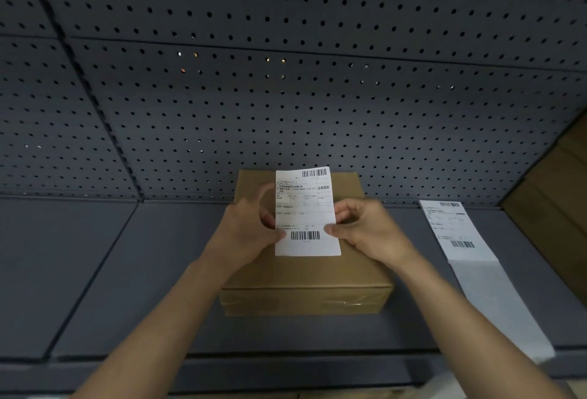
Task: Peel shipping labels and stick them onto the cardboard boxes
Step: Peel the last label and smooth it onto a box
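Head view: shipping label (pixel 305 208) held between both hands, over the cardboard box (pixel 305 278) just under them. Left hand (pixel 251 230) pinches its left edge and right hand (pixel 371 230) its right edge, beside the lower barcode. It looks thin, light and floppy, likely to curl, so grip the edges. Backing on or off: can't tell. Label strip (pixel 467 239) lies right of the right hand.
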